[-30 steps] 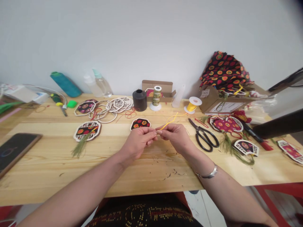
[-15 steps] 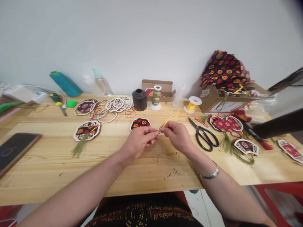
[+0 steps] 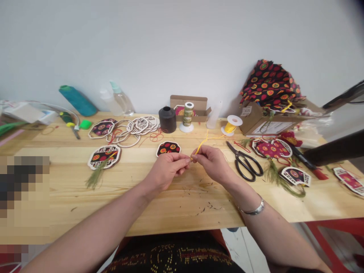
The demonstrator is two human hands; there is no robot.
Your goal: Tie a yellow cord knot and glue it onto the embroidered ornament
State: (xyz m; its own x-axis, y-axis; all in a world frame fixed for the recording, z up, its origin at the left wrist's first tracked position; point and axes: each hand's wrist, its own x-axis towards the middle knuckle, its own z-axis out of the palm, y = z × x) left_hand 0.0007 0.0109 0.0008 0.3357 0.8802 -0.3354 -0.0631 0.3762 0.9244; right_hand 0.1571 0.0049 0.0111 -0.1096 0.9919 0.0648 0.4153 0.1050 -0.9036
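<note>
Between my two hands is a yellow cord, pinched at the fingertips. My left hand has its thumb and forefinger closed on the cord's near end. Touching almost the same spot, my right hand pinches the cord too; the exact knot or loop is hidden by the fingers. From there the cord rises and one strand runs back to a white spool of yellow cord. Just behind my left hand lies a small patterned plaque with a pale edge. Black-handled scissors lie to the right of my right hand.
At left, a finished plaque with a green tassel lies near several cut-out wooden frames. A black thread cone and a green thread spool stand behind. A cardboard box with patterned fabric is at right.
Both hands keep nearly the same place and pinch. The free end of the yellow cord has shifted slightly to the left and stands more upright.
</note>
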